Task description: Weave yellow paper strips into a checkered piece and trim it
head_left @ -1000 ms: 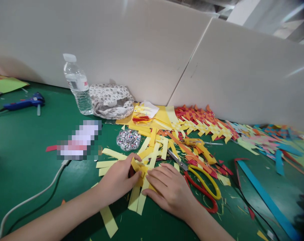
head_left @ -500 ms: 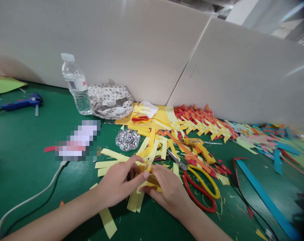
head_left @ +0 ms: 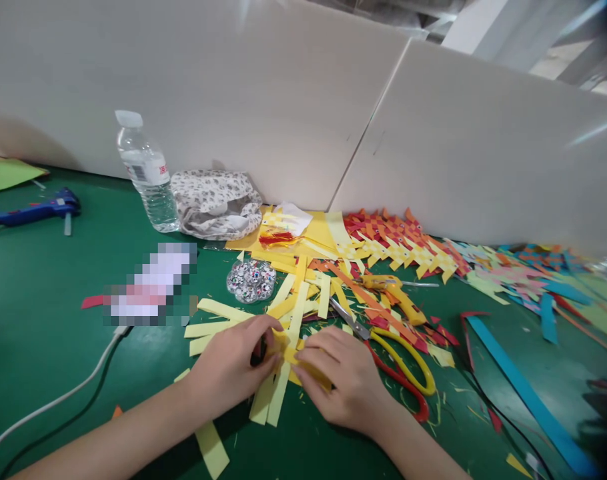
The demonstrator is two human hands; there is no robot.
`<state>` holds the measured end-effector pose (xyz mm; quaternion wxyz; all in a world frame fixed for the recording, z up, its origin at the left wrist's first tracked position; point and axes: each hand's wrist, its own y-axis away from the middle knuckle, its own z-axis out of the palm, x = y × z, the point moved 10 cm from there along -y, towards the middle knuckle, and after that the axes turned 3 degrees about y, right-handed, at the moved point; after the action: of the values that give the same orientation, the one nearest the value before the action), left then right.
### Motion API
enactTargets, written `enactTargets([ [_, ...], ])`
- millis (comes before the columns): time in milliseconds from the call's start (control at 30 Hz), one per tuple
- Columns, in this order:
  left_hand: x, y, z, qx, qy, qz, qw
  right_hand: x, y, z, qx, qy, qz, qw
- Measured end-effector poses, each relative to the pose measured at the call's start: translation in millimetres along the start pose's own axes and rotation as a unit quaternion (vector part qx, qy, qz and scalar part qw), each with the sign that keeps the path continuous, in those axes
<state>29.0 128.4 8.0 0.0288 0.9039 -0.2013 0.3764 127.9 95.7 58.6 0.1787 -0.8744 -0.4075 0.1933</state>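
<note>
Between my hands are crossed yellow paper strips (head_left: 287, 350), pale and deeper yellow. My left hand (head_left: 233, 357) is closed, thumb and fingers pinching the left side of the strips. My right hand (head_left: 341, 373) has its fingers bent around the right side, thumb below, also pinching a deeper yellow strip. The fingers partly hide where the strips cross. Loose pale yellow strips (head_left: 214, 450) lie under and around my left hand. Just right of my right hand are scissors (head_left: 362, 329) with red and yellow handles.
A clear case of googly eyes (head_left: 251, 280), a yellow glue gun (head_left: 398, 297) and woven paper fish (head_left: 391, 233) lie beyond. Left are a blurred-out phone (head_left: 153, 280) on a white cable (head_left: 68, 413), a water bottle (head_left: 146, 177), a patterned cloth (head_left: 213, 203) and a blue glue gun (head_left: 36, 212).
My hands have moved slightly apart, showing more of the crossed strips between them. My right hand has shifted a little right. The whole view has shifted slightly.
</note>
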Motion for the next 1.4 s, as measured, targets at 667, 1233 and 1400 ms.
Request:
enactTargets([
  [667,-1.5,-1.2,4.4,0.0,0.118,-0.046,0.992,-0.6,2.3,21.2,-0.091,0.031,-0.011,0.995],
  [1233,-20.3,-3.3,-10.5,0.08,0.312,-0.126,0.938,62.0,21.7,-31.3,0.19,-0.159,0.255,0.935],
  [1400,-29.7,0.6,-17.8,0.136,0.461,-0.158,0.862,81.1,28.7,-3.1,0.176,-0.357,0.361,0.843],
])
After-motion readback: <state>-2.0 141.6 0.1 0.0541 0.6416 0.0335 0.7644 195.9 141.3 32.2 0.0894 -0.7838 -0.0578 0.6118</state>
